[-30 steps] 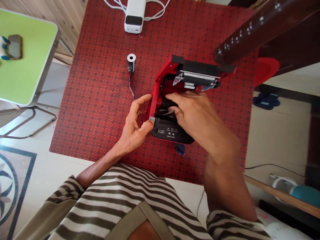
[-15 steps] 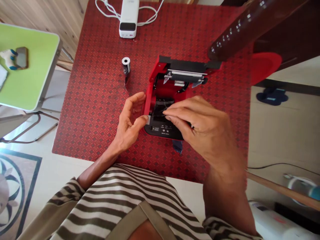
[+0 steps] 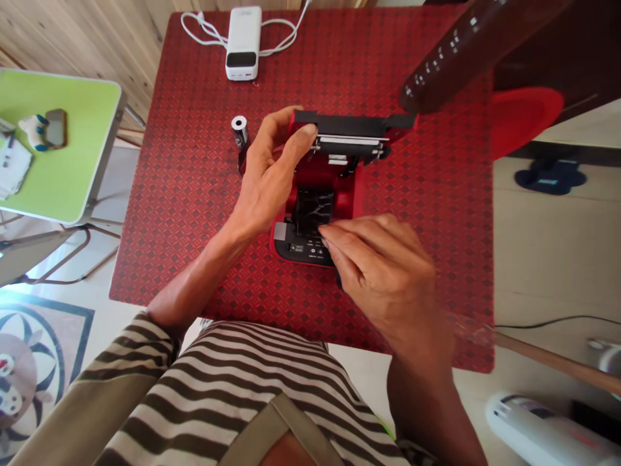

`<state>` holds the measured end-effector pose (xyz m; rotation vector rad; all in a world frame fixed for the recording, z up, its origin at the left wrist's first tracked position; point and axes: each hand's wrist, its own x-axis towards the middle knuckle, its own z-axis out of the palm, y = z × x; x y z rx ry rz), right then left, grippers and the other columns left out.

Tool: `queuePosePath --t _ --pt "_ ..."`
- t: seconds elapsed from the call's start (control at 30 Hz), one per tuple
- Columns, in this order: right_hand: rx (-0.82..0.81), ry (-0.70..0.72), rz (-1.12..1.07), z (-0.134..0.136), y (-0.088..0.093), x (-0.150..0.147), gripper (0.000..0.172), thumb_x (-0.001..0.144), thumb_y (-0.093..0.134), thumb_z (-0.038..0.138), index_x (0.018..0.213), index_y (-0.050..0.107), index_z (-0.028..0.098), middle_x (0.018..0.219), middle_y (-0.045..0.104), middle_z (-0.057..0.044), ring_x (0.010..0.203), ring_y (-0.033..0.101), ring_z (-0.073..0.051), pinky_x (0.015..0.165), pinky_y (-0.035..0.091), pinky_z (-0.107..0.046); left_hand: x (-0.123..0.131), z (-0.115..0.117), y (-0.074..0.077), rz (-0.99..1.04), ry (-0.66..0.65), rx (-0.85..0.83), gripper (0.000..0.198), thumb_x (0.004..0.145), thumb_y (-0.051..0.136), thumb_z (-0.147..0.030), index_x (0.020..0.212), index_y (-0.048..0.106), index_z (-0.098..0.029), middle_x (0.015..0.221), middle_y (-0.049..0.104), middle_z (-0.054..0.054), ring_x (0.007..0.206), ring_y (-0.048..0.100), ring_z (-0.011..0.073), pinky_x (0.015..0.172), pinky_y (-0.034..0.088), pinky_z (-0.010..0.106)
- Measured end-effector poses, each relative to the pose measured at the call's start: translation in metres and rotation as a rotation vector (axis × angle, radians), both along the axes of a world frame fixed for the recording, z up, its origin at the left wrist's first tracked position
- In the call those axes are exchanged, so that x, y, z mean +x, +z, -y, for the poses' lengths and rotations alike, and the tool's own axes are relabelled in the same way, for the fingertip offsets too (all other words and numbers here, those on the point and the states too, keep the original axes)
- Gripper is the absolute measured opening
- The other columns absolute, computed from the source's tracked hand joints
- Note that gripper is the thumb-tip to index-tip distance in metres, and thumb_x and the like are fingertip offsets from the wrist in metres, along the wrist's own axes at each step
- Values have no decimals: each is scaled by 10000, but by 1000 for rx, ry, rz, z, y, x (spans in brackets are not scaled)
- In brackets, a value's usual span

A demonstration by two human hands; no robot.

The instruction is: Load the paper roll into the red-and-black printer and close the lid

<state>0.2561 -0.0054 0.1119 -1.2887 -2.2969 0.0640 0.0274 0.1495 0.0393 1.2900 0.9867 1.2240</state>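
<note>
A small red and black printer [image 3: 339, 194] stands on the red patterned tablecloth [image 3: 194, 181] with its lid [image 3: 354, 126] raised. My left hand [image 3: 269, 175] reaches over the printer's left side, and its fingers grip the left end of the lid. My right hand [image 3: 378, 265] rests at the printer's front edge, fingers pinched together over the black paper bay and control panel [image 3: 303, 248]. What the pinch holds, if anything, is too small to make out. A small paper roll [image 3: 239, 127] stands upright just left of my left hand.
A white power bank [image 3: 241, 44] with a white cable lies at the table's far edge. A green folding table [image 3: 53, 149] with small items stands to the left. A dark wooden bar [image 3: 466, 45] crosses the upper right above a red stool [image 3: 526, 116].
My left hand moved from the printer's lower left side up to the lid's left end. My right hand drew back toward the front of the printer.
</note>
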Motion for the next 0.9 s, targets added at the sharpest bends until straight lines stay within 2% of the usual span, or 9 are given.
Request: queuePosePath --t 0.13,0.27,0.4,0.47,0.57,0.67,0.73,0.8,0.9 --pt "5 -8 19 4 -1 -1 318 1207 729 54 1353 915 266 1273 996 -95 1122 896 -325 955 637 -511 -1 0 3 17 -21 -47 746 805 1006 -1010 1287 854 -463 1372 970 -41 1557 722 513 1448 543 845" --pt "52 -29 28 7 -4 -3 337 1194 730 35 1356 910 269 1280 1001 -92 1120 900 -321 943 615 -500 -2 15 19 -48 30 -49 718 887 946 -992 1279 855 -397 1285 942 0 1338 804 430 1345 645 770" --pt "153 -23 24 9 -7 -5 304 1198 739 17 1316 907 242 1249 1005 -92 1099 914 -309 924 633 -488 -6 40 29 -74 39 16 646 988 940 -907 1283 860 -337 1511 928 27 1582 783 438 1393 653 666" --pt "161 -22 22 10 -6 -6 301 1199 748 18 1308 905 249 1271 1007 -91 1102 922 -313 922 654 -492 -8 51 29 -97 43 49 616 1039 920 -910 1236 863 -329 1631 899 38 1695 729 457 1465 604 691" --pt "164 -22 2 10 -5 -7 294 1188 765 11 1310 897 244 1325 1005 -110 1134 930 -330 925 685 -507 -8 64 26 -126 57 79 574 1075 900 -920 1220 870 -365 1668 877 16 1725 694 477 1545 522 775" --pt "156 -31 -9 13 -7 -6 281 1183 778 16 1329 885 231 1334 1001 -125 1150 930 -340 935 703 -519 -5 74 18 -108 91 132 565 1079 913 -881 1445 848 -456 1762 808 -27 1811 616 485 1649 394 779" --pt "139 -33 -26 16 -10 -5 290 1181 786 36 1363 885 240 1316 998 -121 1146 924 -345 946 711 -533 -4 82 12 -99 114 135 680 1100 920 -808 1661 740 -468 1865 729 -13 1906 527 472 1692 338 741" --pt "119 -46 -54 19 -12 -4 335 1167 794 45 1403 894 261 1304 993 -116 1155 917 -355 976 720 -555 -5 92 5 -104 115 94 811 1108 938 -738 1786 624 -422 1967 639 39 1972 451 465 1700 332 718" --pt "78 -88 -69 22 -13 -3 409 1146 793 40 1418 914 320 1351 983 -109 1218 917 -377 1056 731 -594 -8 105 -5 -92 94 -15 896 1094 955 -705 1836 551 -405 2051 562 78 2004 421 465 1686 366 702"
